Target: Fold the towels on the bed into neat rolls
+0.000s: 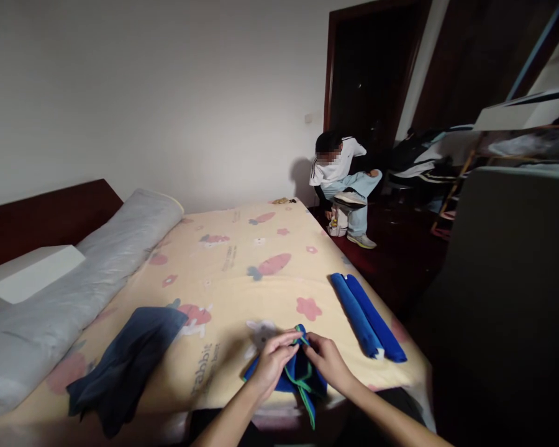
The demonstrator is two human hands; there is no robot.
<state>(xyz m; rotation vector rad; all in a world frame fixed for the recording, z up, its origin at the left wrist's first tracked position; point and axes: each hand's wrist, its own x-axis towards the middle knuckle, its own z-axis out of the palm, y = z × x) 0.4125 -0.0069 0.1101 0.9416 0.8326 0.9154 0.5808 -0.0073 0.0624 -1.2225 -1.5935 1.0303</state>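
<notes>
At the near edge of the bed, a blue cloth with green edging point(302, 366) lies crumpled, one corner hanging down toward me. My left hand point(277, 354) pinches its upper part from the left. From the right, my right hand point(323, 354) grips the same part with thumb and fingers, close to the left. Two blue cloth rolls point(368, 316) lie side by side to the right of my hands, each long and narrow, with small white patches at the ends. Off to the left, a dark blue cloth point(130, 360) is spread loosely and creased.
The bed's yellow patterned sheet point(242, 236) stretches ahead. Along its left side lie a long grey pillow point(135, 230) and a white box point(37, 270). A person point(340, 180) sits beyond the far right corner. A dark panel point(517, 279) stands at the right.
</notes>
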